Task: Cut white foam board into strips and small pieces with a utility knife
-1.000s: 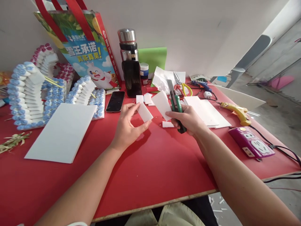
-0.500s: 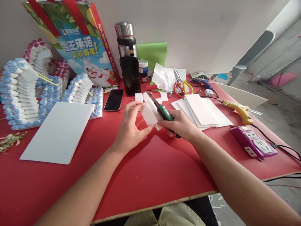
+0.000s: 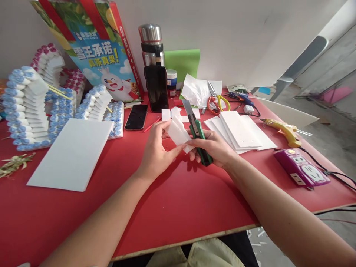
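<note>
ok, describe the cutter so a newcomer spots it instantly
Start at the red table, then find the right hand above its middle. It holds the cutter, metal blade extended. A green-and-black handle sets it apart from the white pieces beside it.

Left hand (image 3: 155,154) pinching, right hand (image 3: 214,148) gripping; forearms (image 3: 108,215) outstretched.

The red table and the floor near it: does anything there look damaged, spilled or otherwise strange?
Yes: white paper at the back of the red table looks crumpled, unlike the flat white boards nearby, and small white scraps lie scattered on the floor, looking untidy.
</note>
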Action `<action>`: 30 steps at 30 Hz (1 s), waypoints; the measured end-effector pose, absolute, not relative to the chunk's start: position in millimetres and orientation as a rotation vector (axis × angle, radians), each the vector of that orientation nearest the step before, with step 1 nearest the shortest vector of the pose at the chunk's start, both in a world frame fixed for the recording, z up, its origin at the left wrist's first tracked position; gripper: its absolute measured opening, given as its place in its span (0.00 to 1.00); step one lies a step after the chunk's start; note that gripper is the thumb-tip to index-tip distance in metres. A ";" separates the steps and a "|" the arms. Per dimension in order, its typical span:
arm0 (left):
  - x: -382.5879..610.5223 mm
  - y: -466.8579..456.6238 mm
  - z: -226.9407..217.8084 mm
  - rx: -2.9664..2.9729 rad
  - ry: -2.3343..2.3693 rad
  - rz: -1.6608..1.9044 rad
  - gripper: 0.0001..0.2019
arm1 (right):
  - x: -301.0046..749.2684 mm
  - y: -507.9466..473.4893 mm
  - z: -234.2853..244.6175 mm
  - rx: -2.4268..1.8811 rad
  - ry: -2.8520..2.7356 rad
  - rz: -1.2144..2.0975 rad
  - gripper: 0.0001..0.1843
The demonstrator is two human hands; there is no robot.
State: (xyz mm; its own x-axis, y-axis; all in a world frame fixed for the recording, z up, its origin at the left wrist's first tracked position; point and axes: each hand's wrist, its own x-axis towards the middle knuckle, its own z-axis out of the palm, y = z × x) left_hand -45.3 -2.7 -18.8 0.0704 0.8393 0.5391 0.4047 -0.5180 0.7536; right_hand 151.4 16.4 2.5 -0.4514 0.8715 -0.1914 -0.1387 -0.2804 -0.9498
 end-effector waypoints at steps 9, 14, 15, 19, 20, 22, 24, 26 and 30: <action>-43.3 -5.7 -17.1 1.935 1.278 1.390 0.32 | 151.0 16.4 -1.2 -0.960 -1.265 1.800 0.15; -45.4 -3.1 -13.3 1.718 1.108 1.348 0.33 | 153.3 18.2 -2.8 -1.013 -1.298 1.761 0.14; -47.3 -1.6 -12.1 1.608 1.049 1.322 0.30 | 154.3 18.6 -2.2 -1.016 -1.272 1.780 0.14; -54.7 2.6 -8.2 1.337 0.936 1.291 0.21 | 157.3 18.9 1.7 -0.997 -1.243 1.860 0.14; -55.5 3.0 -7.9 1.318 0.931 1.297 0.21 | 157.7 18.6 2.6 -0.988 -1.250 1.866 0.14; -56.1 3.3 -8.4 1.297 0.933 1.306 0.22 | 158.1 18.0 3.8 -0.979 -1.258 1.869 0.15; -56.3 3.6 -10.0 1.287 0.938 1.330 0.21 | 158.4 17.6 4.3 -0.980 -1.256 1.877 0.15; -56.8 4.2 -11.8 1.286 0.953 1.352 0.20 | 158.6 17.5 4.4 -0.980 -1.261 1.886 0.15; -57.9 4.8 -12.8 1.309 0.989 1.350 0.22 | 157.6 17.6 3.6 -0.979 -1.262 1.884 0.14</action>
State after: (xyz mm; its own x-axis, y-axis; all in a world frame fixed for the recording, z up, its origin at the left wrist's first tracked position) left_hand -57.9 4.8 -12.8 0.0536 0.9779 0.2019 -0.1028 -0.1957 0.9753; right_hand 157.6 17.6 3.6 -0.5028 0.8356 -0.2214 -0.1134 -0.3177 -0.9414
